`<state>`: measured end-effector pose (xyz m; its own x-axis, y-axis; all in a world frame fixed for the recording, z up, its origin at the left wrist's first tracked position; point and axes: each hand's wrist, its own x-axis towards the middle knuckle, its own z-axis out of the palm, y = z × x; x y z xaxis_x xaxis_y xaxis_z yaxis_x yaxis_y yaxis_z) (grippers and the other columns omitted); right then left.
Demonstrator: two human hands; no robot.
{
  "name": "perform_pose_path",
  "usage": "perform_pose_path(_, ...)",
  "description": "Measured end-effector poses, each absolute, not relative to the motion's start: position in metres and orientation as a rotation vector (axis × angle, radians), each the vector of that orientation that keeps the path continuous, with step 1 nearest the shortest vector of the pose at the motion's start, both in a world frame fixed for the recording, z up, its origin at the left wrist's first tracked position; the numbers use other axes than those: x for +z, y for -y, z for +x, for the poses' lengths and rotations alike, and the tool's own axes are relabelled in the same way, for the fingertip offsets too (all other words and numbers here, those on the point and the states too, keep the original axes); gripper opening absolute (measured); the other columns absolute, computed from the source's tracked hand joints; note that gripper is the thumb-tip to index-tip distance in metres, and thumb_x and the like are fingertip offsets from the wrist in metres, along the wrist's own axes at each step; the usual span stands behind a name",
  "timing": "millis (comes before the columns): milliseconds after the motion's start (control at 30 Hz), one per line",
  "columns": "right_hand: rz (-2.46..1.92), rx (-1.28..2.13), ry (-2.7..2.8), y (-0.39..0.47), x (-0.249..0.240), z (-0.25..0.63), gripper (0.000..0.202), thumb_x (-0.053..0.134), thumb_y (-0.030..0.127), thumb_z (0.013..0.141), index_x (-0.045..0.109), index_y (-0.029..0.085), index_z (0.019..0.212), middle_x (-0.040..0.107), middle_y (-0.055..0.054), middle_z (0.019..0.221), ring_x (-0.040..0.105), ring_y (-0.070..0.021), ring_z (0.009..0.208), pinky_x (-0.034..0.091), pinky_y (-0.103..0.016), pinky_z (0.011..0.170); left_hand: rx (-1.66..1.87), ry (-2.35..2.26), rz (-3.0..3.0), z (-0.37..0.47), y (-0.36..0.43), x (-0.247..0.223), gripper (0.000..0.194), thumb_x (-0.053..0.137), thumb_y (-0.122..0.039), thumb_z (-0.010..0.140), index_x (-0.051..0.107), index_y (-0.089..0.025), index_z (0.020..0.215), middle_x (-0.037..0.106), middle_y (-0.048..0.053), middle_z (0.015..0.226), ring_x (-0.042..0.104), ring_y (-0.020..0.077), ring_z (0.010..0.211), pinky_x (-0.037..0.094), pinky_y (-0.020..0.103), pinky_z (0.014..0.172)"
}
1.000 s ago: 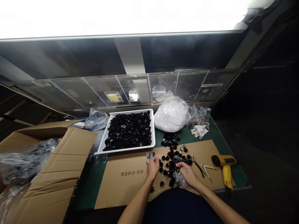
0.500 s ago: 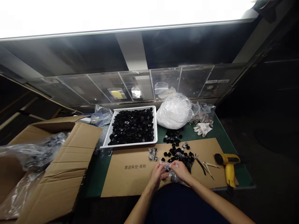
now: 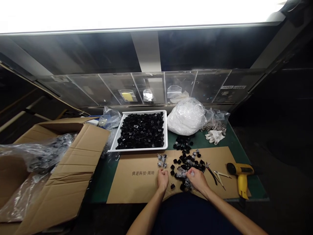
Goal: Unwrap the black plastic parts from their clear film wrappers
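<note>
My left hand [image 3: 162, 179] is closed over the cardboard sheet [image 3: 135, 189], just below a small pile of clear and grey wrapped parts [image 3: 161, 160]. What its curled fingers hold, if anything, is hidden. To the right, my right hand [image 3: 197, 180] pinches a crinkled clear plastic bag [image 3: 181, 173], which lies among loose black square parts [image 3: 189, 160]. A few grey pieces are mixed in with the black ones. One single black part [image 3: 172, 186] sits between my two hands.
Behind the cardboard stands a white tray [image 3: 165, 130] full of black parts, beside a stuffed white plastic bag [image 3: 187, 117]. Cutting pliers [image 3: 212, 173], tweezers [image 3: 221, 181], a yellow heat gun [image 3: 242, 179] and white gloves [image 3: 215, 136] lie rightward. An open carton [image 3: 83, 156] occupies the left.
My hands have moved apart from their shared hold on the plastic bag. The left has closed and shifted toward the wrapped parts; the right keeps the bag. The camera view has shifted slightly.
</note>
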<state>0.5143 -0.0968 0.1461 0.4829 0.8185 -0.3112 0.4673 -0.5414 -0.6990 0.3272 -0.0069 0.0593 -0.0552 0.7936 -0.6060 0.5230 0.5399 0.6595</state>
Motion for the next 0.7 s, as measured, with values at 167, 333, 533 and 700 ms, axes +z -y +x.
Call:
perform_pose_path(167,-2.259,0.87,0.983,0.107,0.145,0.527,0.025,0.055,0.045,0.077,0.057,0.023,0.064,0.06,0.001,0.057,0.054,-0.0164,0.056,0.034,-0.025,0.054,0.268,-1.784,1.312,0.332,-0.013,0.054,0.048,0.059,-0.04,0.082,0.052,-0.018,0.124,0.069,0.012,0.096,0.063,0.0281,0.096,0.042,0.035,0.086)
perform_pose_path(333,-2.255,0.799,0.927,0.117,0.144,0.538,0.028,0.053,0.047,0.078,0.055,0.023,0.064,0.055,0.003,0.054,0.049,-0.0148,0.053,0.033,-0.024,0.052,0.217,-1.825,1.366,0.339,-0.02,0.048,0.045,0.06,-0.04,0.081,0.055,-0.019,0.121,0.069,0.016,0.099,0.061,0.0316,0.098,0.039,0.039,0.087)
perform_pose_path(533,-2.211,0.782,0.873,0.113,0.156,0.547,0.019,0.054,0.038,0.075,0.055,0.021,0.066,0.065,0.0,0.07,0.055,-0.016,0.063,0.039,-0.025,0.061,0.313,-1.724,1.272,0.336,-0.023,0.053,0.036,0.062,-0.039,0.082,0.059,-0.018,0.112,0.07,0.011,0.092,0.064,0.0276,0.094,0.044,0.035,0.083)
perform_pose_path(700,-2.098,0.897,0.93,0.103,0.156,0.544,0.015,0.051,0.03,0.074,0.061,0.021,0.081,0.066,0.001,0.073,0.057,-0.0162,0.065,0.042,-0.025,0.062,0.399,-1.503,1.026,0.332,-0.008,0.069,0.033,0.059,-0.046,0.085,0.059,-0.016,0.1,0.069,0.008,0.089,0.068,0.019,0.08,0.053,0.027,0.07)
